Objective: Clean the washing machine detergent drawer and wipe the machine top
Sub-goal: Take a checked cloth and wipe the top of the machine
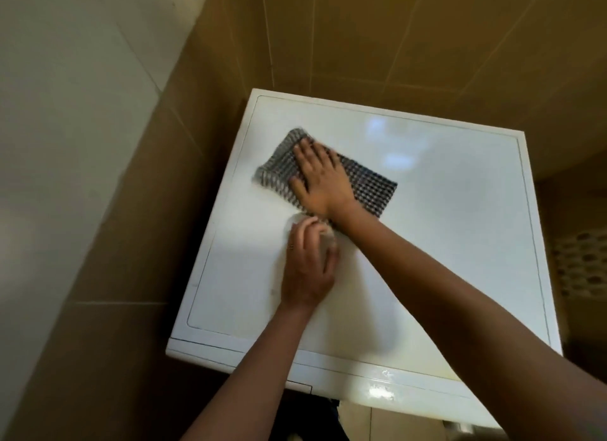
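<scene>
The white washing machine top [443, 211] fills the middle of the head view. A grey-and-white checked cloth [371, 188] lies spread on its far left part. My right hand [318, 174] lies palm down on the cloth with the fingers stretched out flat. Nearer to me, my left hand [308, 263] curls around a pale translucent object [325, 237] that rests on the top; blur hides what it is. A ring shows on one left finger. The drawer's front corner [297, 387] peeks out below the machine's near edge.
Brown tiled wall [361, 40] runs behind and along the left of the machine, with a pale wall [65, 128] further left. A perforated brown basket [578, 266] stands to the right. The machine's near edge [262, 355] is just under my forearms.
</scene>
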`<move>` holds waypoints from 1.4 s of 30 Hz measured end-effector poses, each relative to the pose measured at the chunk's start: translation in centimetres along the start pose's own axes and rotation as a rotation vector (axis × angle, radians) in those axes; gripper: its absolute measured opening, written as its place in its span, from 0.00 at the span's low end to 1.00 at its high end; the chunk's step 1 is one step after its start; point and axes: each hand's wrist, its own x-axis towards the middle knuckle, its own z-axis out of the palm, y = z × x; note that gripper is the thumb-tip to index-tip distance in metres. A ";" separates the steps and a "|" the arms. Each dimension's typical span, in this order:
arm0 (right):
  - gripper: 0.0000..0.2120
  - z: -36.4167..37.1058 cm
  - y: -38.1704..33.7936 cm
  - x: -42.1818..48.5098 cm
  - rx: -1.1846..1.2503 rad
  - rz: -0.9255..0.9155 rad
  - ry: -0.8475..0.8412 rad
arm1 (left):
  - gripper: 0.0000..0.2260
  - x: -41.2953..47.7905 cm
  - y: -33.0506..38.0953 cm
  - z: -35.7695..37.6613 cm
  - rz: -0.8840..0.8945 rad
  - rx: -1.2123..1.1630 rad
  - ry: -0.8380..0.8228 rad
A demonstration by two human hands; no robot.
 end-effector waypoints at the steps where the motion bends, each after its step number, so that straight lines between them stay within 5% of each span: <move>1: 0.34 0.4 -0.3 -2.0 -0.005 -0.066 -0.001 | 0.16 0.1 -0.3 -0.6 -0.047 -0.036 0.057; 4: 0.33 0.7 1.6 -5.8 0.011 -0.080 0.036 | 0.13 0.6 -2.3 -3.0 -0.012 0.066 0.121; 10: 0.31 -1.0 4.6 0.2 0.073 0.414 0.125 | 0.09 1.8 -10.4 -9.3 0.047 0.362 0.141; 13: 0.31 -1.6 3.3 4.2 0.096 0.558 0.099 | 0.11 1.9 -11.6 -10.0 -0.022 0.285 0.164; 26: 0.32 1.3 -11.2 4.4 -0.019 0.080 -0.009 | 0.20 2.2 -10.6 -10.4 -0.179 0.054 0.234; 33: 0.32 3.0 -15.4 -3.1 -0.022 0.009 -0.040 | 0.21 1.1 -9.4 -12.0 -0.337 -0.090 0.254; 42: 0.31 4.4 -19.9 -10.4 -0.002 0.009 -0.062 | 0.10 -5.4 -8.0 -14.7 -0.555 -0.098 0.295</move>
